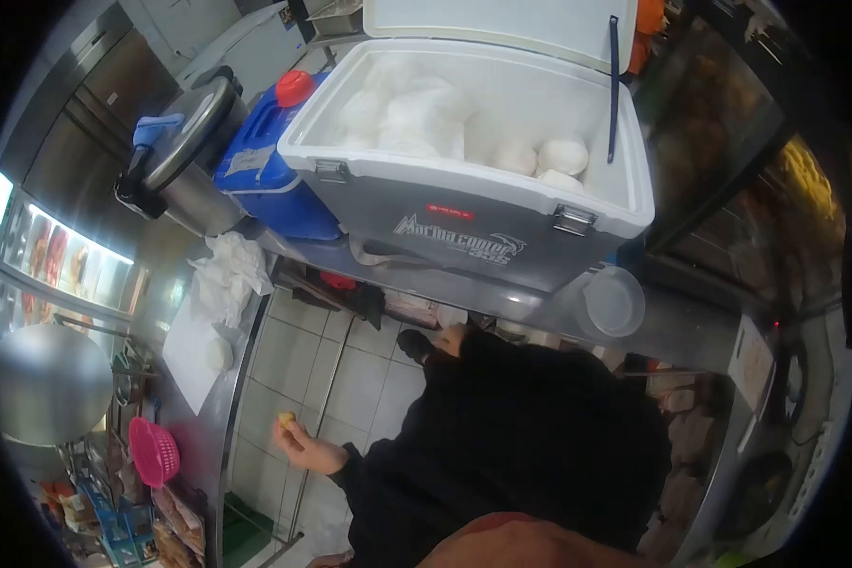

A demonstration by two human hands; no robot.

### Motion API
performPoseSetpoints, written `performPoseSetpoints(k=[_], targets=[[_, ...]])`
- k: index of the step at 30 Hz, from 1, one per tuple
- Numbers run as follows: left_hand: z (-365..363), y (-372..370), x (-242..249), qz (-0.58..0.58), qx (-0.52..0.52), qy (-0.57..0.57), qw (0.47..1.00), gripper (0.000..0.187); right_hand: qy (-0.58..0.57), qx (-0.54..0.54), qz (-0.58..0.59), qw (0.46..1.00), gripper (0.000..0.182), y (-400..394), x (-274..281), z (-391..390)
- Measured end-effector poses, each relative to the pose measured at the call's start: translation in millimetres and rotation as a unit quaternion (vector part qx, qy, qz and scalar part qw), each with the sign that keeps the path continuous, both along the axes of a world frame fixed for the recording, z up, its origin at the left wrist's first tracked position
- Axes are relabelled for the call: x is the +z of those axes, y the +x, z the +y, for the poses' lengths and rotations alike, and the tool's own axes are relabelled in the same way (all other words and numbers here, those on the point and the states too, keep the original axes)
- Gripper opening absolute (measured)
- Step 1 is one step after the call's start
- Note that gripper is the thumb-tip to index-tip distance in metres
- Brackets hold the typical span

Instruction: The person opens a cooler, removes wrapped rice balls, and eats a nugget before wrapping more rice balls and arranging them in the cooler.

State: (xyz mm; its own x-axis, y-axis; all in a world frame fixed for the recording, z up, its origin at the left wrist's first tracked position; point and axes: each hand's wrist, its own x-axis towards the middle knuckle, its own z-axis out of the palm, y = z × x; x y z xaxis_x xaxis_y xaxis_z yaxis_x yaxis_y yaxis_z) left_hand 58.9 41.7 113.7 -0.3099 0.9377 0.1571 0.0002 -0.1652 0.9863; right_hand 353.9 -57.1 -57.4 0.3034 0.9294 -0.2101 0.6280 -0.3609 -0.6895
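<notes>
My left hand [308, 450], bare beyond a black sleeve, reaches over the tiled floor at the lower left. Its fingertips pinch a small yellowish piece [287, 417]. Below the cooler, a dark rounded shape that looks like my right hand [414, 346] in a black glove shows past bare skin at the sleeve's end. Its fingers cannot be made out. The open grey-and-white cooler [435, 222] holds white wrapped bundles [421, 114] and pale round items [563, 156]. To the left, a white board [187, 346] bears crumpled white paper [232, 275] and a pale round lump [219, 354].
A blue container [284, 194] with a red cap stands beside a large metal pot [194, 156]. A clear tub [612, 301] sits at the counter's edge below the cooler. At the left are a pink basket [153, 452] and a lit display case [62, 260].
</notes>
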Motion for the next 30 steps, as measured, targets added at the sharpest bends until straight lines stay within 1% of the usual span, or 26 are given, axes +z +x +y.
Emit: performPoseSetpoints(k=[1, 2, 4, 5, 6, 7, 8, 9, 11, 12, 14, 16, 18, 19, 20, 21, 23, 24, 25, 26, 27, 29, 30], targets=[[-5, 2, 3, 0.012, -0.008, -0.006, 1.000, 0.026, -0.016, -0.033, -0.021, 0.999, 0.015, 4, -16, -19], [-10, 8, 7, 0.026, -0.022, 0.018, 0.999, 0.025, -0.030, -0.067, -0.043, 0.996, 0.015, 6, -35, -37], [-9, 24, 15, 0.053, -0.057, 0.073, 0.994, 0.023, 0.096, -0.135, 0.007, 0.986, 0.032, 15, -79, -84], [-6, 28, 17, 0.038, -0.117, 0.075, 0.990, 0.020, -0.007, -0.105, 0.016, 0.994, 0.036, 29, -97, -107], [-7, 35, 28, 0.112, -0.186, 0.103, 0.971, 0.020, -0.092, -0.148, -0.001, 0.985, 0.034, 30, -87, -136], [-11, 47, 45, 0.186, -0.256, 0.128, 0.940, 0.020, -0.180, -0.184, -0.016, 0.966, 0.033, 30, -67, -163], [-14, 59, 55, 0.252, -0.323, 0.157, 0.899, 0.020, -0.228, -0.228, -0.036, 0.946, 0.038, 32, -106, -189], [-15, 68, 53, 0.270, -0.351, 0.169, 0.880, 0.020, -0.266, -0.265, -0.042, 0.926, 0.039, 29, -117, -211], [-16, 82, 46, 0.305, -0.404, 0.195, 0.840, 0.022, -0.192, -0.224, -0.061, 0.954, 0.036, 31, -155, -222], [-18, 89, 45, 0.302, -0.399, 0.194, 0.844, 0.022, -0.178, -0.205, -0.052, 0.961, 0.036, 30, -146, -207], [-23, 94, 43, 0.297, -0.385, 0.183, 0.855, 0.022, -0.142, -0.159, -0.007, 0.977, 0.037, 37, -133, -159], [-14, 81, 31, 0.262, -0.361, 0.177, 0.877, 0.020, -0.077, -0.108, 0.079, 0.988, 0.039, 40, -86, -89], [-8, 67, 27, 0.253, -0.312, 0.160, 0.902, 0.018, -0.014, -0.053, 0.223, 0.973, 0.043, 34, -25, -16], [-4, 58, 20, 0.223, -0.296, 0.125, 0.920, 0.018, -0.002, -0.030, 0.320, 0.947, 0.046, 29, 9, 14], [-3, 54, 22, 0.232, -0.290, 0.136, 0.919, 0.019, -0.004, -0.007, 0.409, 0.913, 0.048, 20, 41, 41], [1, 52, 28, 0.244, -0.275, 0.142, 0.919, 0.019, -0.030, 0.014, 0.496, 0.868, 0.051, 9, 68, 63], [1, 40, 44, 0.264, -0.251, 0.142, 0.920, 0.021, -0.133, 0.065, 0.604, 0.783, 0.057, -25, 88, 90], [1, 36, 52, 0.266, -0.246, 0.141, 0.921, 0.022, -0.196, 0.116, 0.607, 0.761, 0.060, -45, 82, 95], [-1, 31, 58, 0.261, -0.226, 0.140, 0.928, 0.022, -0.199, 0.260, 0.593, 0.735, 0.063, -68, 36, 89], [-3, 25, 63, 0.256, -0.212, 0.140, 0.933, 0.022, -0.206, 0.437, 0.498, 0.720, 0.061, -83, 38, 80], [-8, 16, 66, 0.250, -0.205, 0.141, 0.936, 0.022, -0.196, 0.594, 0.392, 0.674, 0.059, -94, 40, 66], [-15, 1, 69, 0.244, -0.171, 0.132, 0.945, 0.022, -0.164, 0.698, 0.303, 0.628, 0.052, -103, 26, 61], [-20, -4, 69, 0.239, -0.158, 0.129, 0.949, 0.022, -0.160, 0.670, 0.327, 0.647, 0.048, -104, 13, 64]])
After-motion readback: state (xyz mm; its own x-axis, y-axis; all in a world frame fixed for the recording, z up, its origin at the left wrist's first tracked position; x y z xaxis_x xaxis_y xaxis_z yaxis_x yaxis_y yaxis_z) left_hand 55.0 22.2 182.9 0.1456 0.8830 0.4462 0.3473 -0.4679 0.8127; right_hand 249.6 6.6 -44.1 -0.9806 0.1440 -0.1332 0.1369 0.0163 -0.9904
